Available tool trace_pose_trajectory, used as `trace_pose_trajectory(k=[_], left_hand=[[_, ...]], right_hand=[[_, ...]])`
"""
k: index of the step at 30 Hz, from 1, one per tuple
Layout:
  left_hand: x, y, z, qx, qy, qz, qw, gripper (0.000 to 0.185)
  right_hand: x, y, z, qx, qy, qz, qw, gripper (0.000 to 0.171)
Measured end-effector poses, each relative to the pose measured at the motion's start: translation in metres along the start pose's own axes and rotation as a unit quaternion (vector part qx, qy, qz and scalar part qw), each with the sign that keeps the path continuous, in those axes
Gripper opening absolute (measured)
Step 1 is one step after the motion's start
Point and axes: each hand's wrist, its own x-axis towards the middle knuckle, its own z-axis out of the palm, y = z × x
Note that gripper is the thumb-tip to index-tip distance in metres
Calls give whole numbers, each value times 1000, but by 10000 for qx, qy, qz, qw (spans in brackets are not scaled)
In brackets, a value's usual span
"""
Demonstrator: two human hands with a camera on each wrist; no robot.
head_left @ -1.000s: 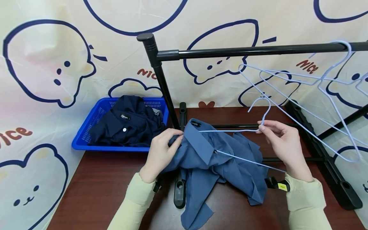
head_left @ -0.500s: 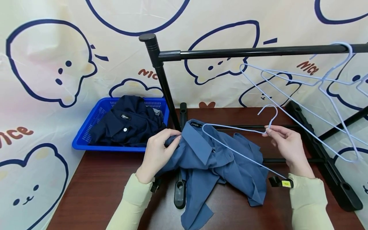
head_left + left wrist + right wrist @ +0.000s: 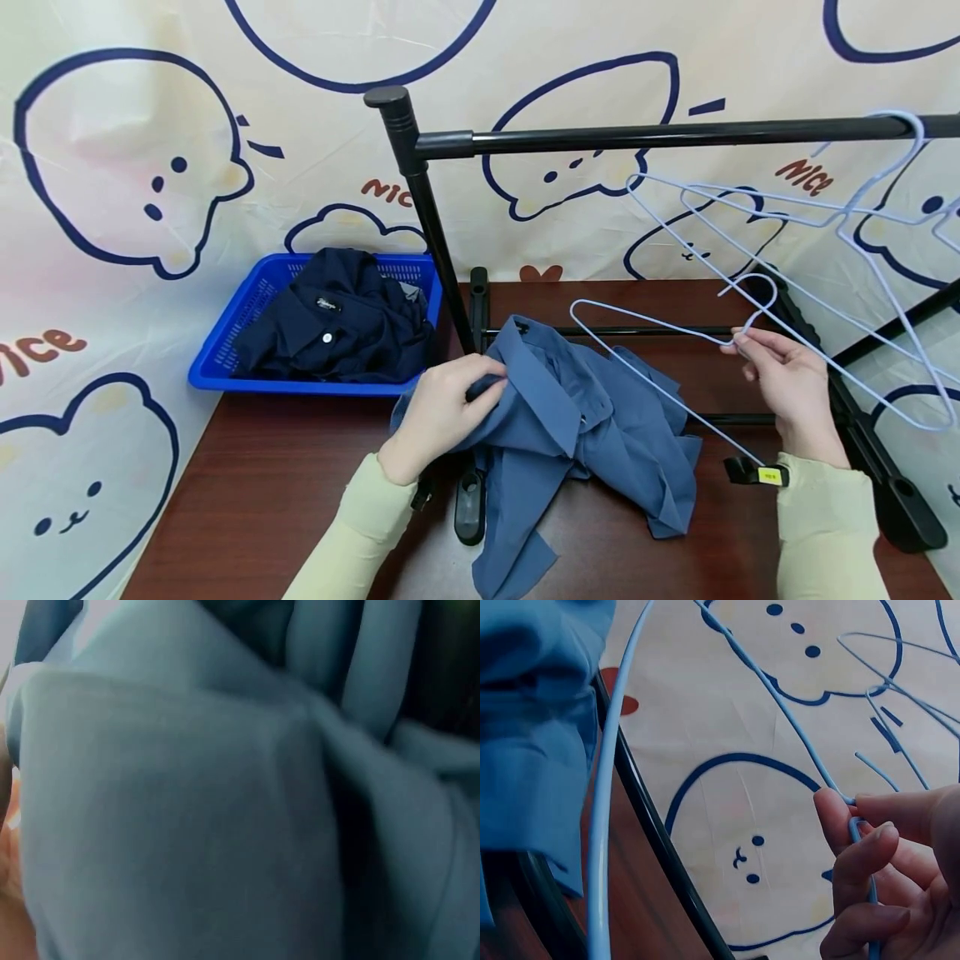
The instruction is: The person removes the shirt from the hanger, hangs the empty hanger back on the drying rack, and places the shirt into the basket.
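Observation:
A crumpled slate-blue collared shirt hangs over the table in the head view. My left hand grips its cloth near the collar, thumb and fingers pinching a fold. Blue fabric fills most of the left wrist view. My right hand pinches a light-blue wire hanger at the base of its hook. The hanger's far corner overlaps the shirt's right part in the head view. In the right wrist view, the hanger runs past the shirt cloth while thumb and fingers hold its neck.
A black clothes rack stands over the table. More light-blue hangers hang from its rail at the right. At the left, a blue basket holds a dark navy shirt.
My right hand has moved right, drawing the hanger's end out of the shirt collar. The left hand has shifted slightly right and down, still gripping the shirt.

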Motion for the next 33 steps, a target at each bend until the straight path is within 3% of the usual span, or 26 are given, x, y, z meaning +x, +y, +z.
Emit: trace_pose_trajectory(k=[4, 9, 12, 15, 17, 19, 22, 27, 30, 33], left_hand=[[1, 5, 12, 163, -406, 95, 9990, 6], [1, 5, 25, 589, -1087, -86, 9923, 6], [0, 4, 33, 922, -1700, -301, 9807, 13], [-2, 1, 40, 1265, -2324, -476, 9632, 22], [-2, -1, 44, 1426, -2626, -552, 9527, 26], [-3, -2, 45, 1481, -2765, -594, 9477, 29], [-2, -2, 42, 1365, -2784, -622, 9487, 31], [5, 4, 25, 894, -2518, -674, 9613, 29], [11, 10, 10, 661, -2057, -613, 9744, 36], [20, 16, -7, 488, -1372, -276, 9890, 45]], right_hand=[[1, 1, -10, 260, 118, 144, 9995, 25], [4, 2, -21, 619, 212, 116, 9978, 11], [5, 1, -28, 495, 288, 189, 9982, 11], [6, 1, -34, 373, 415, 249, 9981, 12], [7, 2, -37, 387, 466, 262, 9978, 13], [8, 2, -40, 560, 540, 301, 9965, 11], [11, 3, -44, 799, 628, 314, 9943, 6], [15, 4, -49, 1024, 687, 280, 9920, 11], [16, 3, -52, 1196, 732, 230, 9899, 11], [17, 2, -55, 1409, 869, 225, 9859, 7]])
